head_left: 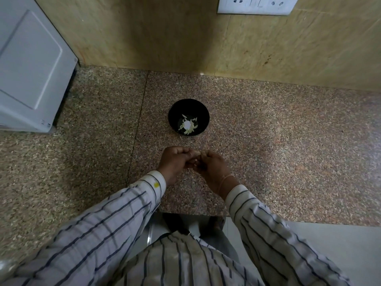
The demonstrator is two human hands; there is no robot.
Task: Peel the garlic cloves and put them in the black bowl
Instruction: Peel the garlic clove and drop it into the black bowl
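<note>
A black bowl stands on the speckled granite counter, with several pale peeled garlic cloves lying in its bottom. Just in front of the bowl, my left hand and my right hand are held together above the counter, fingers curled and fingertips touching. A small garlic clove is pinched between them, mostly hidden by the fingers.
A white appliance stands at the back left of the counter. A tiled wall with a white socket panel rises behind the bowl. The counter's front edge is close to my body.
</note>
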